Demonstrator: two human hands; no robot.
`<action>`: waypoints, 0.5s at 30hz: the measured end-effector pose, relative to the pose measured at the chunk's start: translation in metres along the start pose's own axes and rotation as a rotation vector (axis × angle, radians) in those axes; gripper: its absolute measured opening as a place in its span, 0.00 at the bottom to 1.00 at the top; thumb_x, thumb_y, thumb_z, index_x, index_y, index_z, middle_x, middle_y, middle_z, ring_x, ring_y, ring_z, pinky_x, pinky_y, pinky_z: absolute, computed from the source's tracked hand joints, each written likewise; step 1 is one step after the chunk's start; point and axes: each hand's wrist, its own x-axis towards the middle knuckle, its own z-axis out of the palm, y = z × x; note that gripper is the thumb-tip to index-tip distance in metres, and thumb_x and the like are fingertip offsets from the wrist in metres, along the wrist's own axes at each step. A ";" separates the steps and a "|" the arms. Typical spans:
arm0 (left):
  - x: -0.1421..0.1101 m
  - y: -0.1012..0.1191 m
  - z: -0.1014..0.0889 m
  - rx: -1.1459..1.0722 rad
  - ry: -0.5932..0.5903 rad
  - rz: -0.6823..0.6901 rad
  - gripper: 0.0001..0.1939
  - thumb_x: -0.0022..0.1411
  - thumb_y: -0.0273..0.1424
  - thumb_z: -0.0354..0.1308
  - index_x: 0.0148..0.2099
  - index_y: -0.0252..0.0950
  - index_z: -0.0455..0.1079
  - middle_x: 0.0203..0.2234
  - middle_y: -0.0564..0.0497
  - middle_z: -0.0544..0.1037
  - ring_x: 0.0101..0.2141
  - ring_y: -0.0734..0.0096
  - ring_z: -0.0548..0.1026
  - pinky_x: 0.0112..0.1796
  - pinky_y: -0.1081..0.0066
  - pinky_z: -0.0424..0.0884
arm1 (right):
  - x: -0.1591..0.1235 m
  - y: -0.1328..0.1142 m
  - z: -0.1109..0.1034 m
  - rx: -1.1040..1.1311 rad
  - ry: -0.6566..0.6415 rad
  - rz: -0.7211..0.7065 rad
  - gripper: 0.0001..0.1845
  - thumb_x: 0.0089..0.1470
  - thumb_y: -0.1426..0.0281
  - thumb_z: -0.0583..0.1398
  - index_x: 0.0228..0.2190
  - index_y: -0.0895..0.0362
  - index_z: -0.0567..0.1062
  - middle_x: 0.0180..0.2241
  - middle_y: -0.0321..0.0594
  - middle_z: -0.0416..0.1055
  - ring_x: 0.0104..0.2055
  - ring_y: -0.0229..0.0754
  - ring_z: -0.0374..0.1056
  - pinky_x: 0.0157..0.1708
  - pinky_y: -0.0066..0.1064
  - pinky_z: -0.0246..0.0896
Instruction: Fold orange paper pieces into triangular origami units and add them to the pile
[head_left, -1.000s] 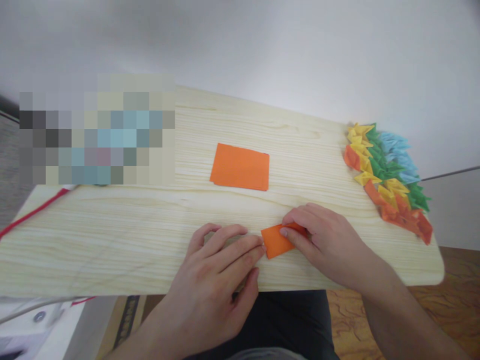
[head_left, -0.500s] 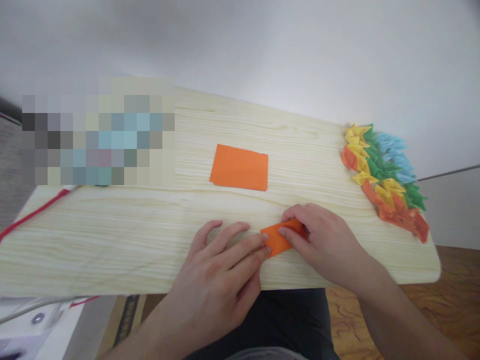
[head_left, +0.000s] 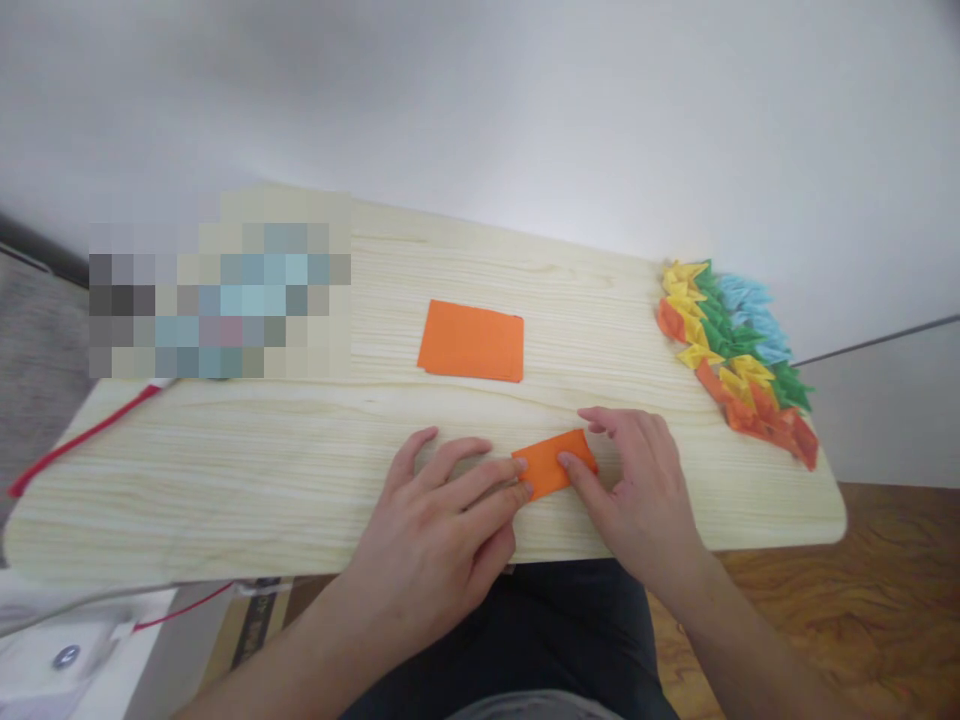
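The left hand (head_left: 442, 535) lies palm down, fingers (head_left: 491, 478) spread and pointing forward and right. The right hand (head_left: 649, 490) arches, its thumb (head_left: 589, 484) stretched apart from the bent fingers. Both bare forearms (head_left: 300, 645) slant inward

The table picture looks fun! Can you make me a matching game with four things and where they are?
Things:
1. small orange paper
2. orange sheets
3. colourful folded papers
4. red cord

Places:
A. at the right end of the table, near the wall
B. lying flat near the middle, just beyond the hands
C. touched by the left hand and the right hand
D. at the left end of the table

Right pairs: 1-C, 2-B, 3-A, 4-D
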 end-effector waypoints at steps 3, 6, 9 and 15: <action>0.000 0.000 0.000 0.011 0.008 0.003 0.11 0.71 0.34 0.57 0.51 0.53 0.77 0.54 0.62 0.81 0.59 0.56 0.72 0.65 0.42 0.52 | -0.013 -0.015 0.009 0.019 0.062 -0.013 0.25 0.60 0.63 0.67 0.56 0.52 0.70 0.55 0.48 0.71 0.58 0.56 0.65 0.60 0.53 0.60; 0.000 0.000 0.000 0.020 0.018 0.009 0.11 0.71 0.34 0.57 0.50 0.53 0.78 0.53 0.62 0.82 0.58 0.56 0.73 0.64 0.42 0.52 | -0.022 -0.019 0.016 0.026 0.109 -0.016 0.27 0.62 0.63 0.65 0.60 0.52 0.67 0.60 0.49 0.68 0.63 0.57 0.62 0.64 0.56 0.56; 0.000 0.000 0.000 0.023 0.021 0.011 0.10 0.71 0.33 0.57 0.49 0.52 0.78 0.54 0.62 0.82 0.58 0.56 0.73 0.65 0.42 0.51 | -0.027 -0.010 0.016 0.004 0.129 -0.003 0.28 0.62 0.61 0.65 0.61 0.53 0.66 0.61 0.50 0.67 0.65 0.58 0.60 0.65 0.57 0.54; 0.000 0.000 0.000 0.026 0.022 0.021 0.11 0.72 0.34 0.56 0.50 0.53 0.78 0.54 0.62 0.82 0.58 0.56 0.73 0.65 0.42 0.50 | -0.032 0.016 0.007 -0.042 0.134 0.047 0.26 0.65 0.61 0.62 0.61 0.52 0.67 0.60 0.49 0.69 0.64 0.57 0.61 0.64 0.57 0.54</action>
